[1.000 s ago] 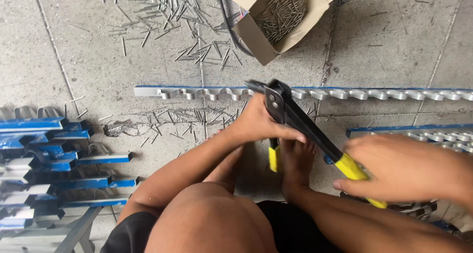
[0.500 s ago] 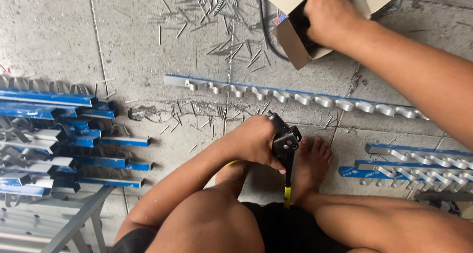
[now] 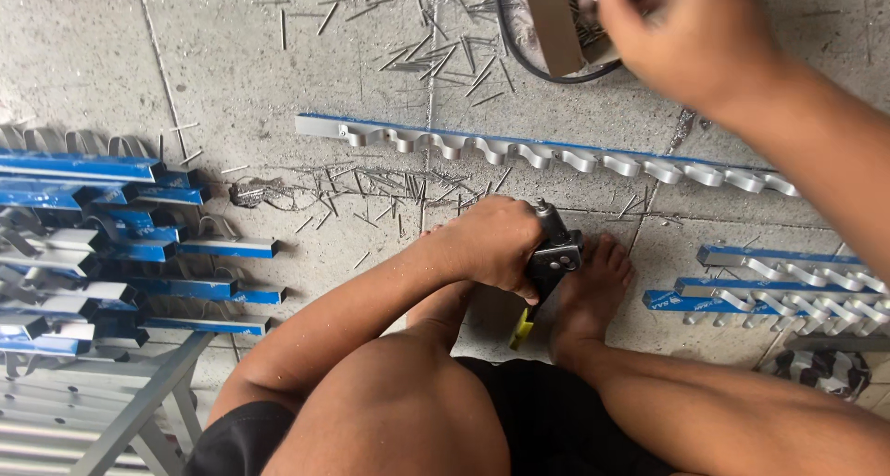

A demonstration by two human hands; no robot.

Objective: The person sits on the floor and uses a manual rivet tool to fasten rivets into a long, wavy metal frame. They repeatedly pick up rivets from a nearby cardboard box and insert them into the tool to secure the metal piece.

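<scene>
My left hand [image 3: 496,244] grips a hand riveter [image 3: 549,265] with a black head and yellow handle ends, held upright on the concrete floor beside my bare foot [image 3: 593,295]. My right hand [image 3: 672,26] is raised at the top of the view, blurred, just in front of an open cardboard box [image 3: 556,22] of rivets; its fingers look pinched, and what they hold cannot be made out. A long metal strip with a row of curved hooks [image 3: 547,153] lies across the floor beyond the riveter.
Loose rivets and pins [image 3: 371,184] are scattered on the concrete. Stacks of blue-filmed hook strips [image 3: 102,244] lie at the left, more of them [image 3: 788,291] at the right. A black cable [image 3: 519,54] loops by the box. A metal frame [image 3: 111,411] stands bottom left.
My right hand let go of the riveter's handle, reached into the cardboard box, and now lifts out of it. My left hand stood the riveter upright by my foot.
</scene>
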